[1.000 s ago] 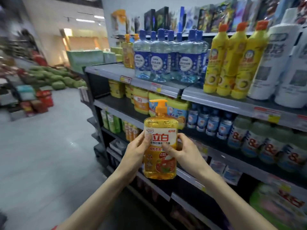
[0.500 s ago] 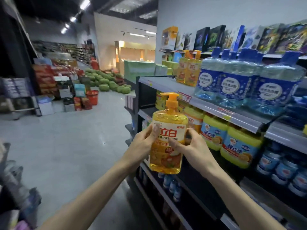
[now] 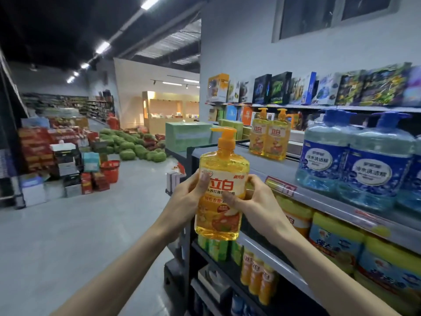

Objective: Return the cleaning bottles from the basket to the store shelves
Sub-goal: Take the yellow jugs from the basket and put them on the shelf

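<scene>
An orange pump bottle of dish soap [image 3: 219, 195] stands upright in the air in front of the shelf end. My left hand [image 3: 186, 199] grips its left side and my right hand [image 3: 257, 201] grips its right side, thumbs on the label. Two matching orange pump bottles [image 3: 270, 137] stand on the grey shelf [image 3: 262, 165] beyond it, with bare shelf surface between them and the held bottle. Blue pump bottles [image 3: 357, 160] fill the same shelf further right. The basket is out of view.
Yellow and blue tubs [image 3: 337, 240] and small orange bottles [image 3: 257, 277] sit on lower shelves. Boxed goods [image 3: 303, 87] line the top shelf. The grey floor [image 3: 79, 224] opens to the left, with stacked cartons, a red basket [image 3: 110, 169] and a pile of watermelons [image 3: 134, 147] far off.
My view has swung left and upward along the shelving. The held bottle has risen from the lower shelves to the level of the shelf with matching orange bottles. Both hands keep their grip.
</scene>
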`<action>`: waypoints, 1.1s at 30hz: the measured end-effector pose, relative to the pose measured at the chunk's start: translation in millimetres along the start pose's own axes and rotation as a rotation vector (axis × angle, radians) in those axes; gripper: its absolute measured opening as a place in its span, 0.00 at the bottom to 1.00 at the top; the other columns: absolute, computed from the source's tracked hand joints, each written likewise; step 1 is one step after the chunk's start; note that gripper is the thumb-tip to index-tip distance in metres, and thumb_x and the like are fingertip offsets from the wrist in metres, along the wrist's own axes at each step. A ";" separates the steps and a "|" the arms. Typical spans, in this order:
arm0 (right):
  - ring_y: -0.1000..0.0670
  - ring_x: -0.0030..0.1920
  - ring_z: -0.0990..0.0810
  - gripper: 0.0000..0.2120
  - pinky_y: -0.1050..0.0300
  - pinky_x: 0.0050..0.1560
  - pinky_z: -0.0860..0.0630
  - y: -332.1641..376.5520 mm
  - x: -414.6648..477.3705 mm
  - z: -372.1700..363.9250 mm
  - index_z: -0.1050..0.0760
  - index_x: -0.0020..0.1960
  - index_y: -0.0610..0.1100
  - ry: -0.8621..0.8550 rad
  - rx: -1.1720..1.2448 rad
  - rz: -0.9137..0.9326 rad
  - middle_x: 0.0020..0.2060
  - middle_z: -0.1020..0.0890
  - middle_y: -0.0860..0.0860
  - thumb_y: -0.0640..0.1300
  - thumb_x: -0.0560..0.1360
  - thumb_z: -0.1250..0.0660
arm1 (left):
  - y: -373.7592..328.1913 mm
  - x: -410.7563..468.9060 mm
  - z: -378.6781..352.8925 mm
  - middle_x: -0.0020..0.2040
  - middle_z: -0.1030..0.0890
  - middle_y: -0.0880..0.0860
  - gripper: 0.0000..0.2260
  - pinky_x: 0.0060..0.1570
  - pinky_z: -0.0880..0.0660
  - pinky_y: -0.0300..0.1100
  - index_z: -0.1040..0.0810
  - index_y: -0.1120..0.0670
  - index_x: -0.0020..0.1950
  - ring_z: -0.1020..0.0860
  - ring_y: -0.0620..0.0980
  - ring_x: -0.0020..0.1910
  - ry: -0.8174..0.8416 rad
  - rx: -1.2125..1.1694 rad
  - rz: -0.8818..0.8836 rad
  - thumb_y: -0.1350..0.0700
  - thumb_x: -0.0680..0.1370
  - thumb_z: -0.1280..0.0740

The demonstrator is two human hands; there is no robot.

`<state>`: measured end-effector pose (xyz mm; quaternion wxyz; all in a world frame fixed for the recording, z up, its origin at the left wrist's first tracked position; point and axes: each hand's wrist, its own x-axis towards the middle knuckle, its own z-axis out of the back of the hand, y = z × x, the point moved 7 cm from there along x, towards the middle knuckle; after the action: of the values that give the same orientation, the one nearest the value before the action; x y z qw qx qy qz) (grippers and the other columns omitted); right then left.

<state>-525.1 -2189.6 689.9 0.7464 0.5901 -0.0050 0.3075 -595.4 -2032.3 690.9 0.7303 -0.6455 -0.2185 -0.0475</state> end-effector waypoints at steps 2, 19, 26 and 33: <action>0.53 0.47 0.11 0.26 0.49 0.52 0.15 -3.3 25.9 0.8 0.27 0.65 0.49 -0.014 -0.012 0.020 0.54 0.12 0.52 0.56 0.72 0.22 | 5.4 26.4 7.3 0.57 0.12 0.46 0.17 0.46 0.17 0.38 0.21 0.42 0.67 0.13 0.44 0.55 -0.001 -0.001 -0.025 0.40 0.83 0.41; 0.58 0.54 0.14 0.26 0.56 0.49 0.14 -30.3 285.7 38.5 0.30 0.71 0.50 -0.122 -0.070 0.253 0.58 0.14 0.55 0.52 0.78 0.25 | 28.0 289.3 24.3 0.56 0.12 0.45 0.14 0.45 0.19 0.32 0.21 0.46 0.66 0.13 0.42 0.54 -0.034 -0.074 -0.244 0.47 0.87 0.43; 0.57 0.57 0.15 0.27 0.45 0.57 0.15 -49.5 359.2 39.8 0.34 0.73 0.52 -0.133 -0.207 0.258 0.58 0.15 0.58 0.55 0.79 0.27 | 57.3 378.8 29.7 0.52 0.11 0.44 0.14 0.43 0.18 0.35 0.22 0.47 0.63 0.13 0.41 0.51 0.007 -0.191 -0.279 0.47 0.86 0.45; 0.54 0.54 0.13 0.23 0.44 0.57 0.15 -84.1 412.7 38.0 0.34 0.69 0.51 -0.242 -0.329 0.129 0.59 0.16 0.54 0.54 0.80 0.28 | 101.2 458.3 28.5 0.52 0.12 0.50 0.17 0.42 0.17 0.37 0.24 0.57 0.69 0.13 0.44 0.48 0.173 -0.248 -0.218 0.51 0.89 0.47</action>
<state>-137.9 -2045.8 780.5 0.8054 0.4912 -0.1825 0.2769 -154.7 -1891.0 774.0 0.6516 -0.6967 -0.2160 -0.2084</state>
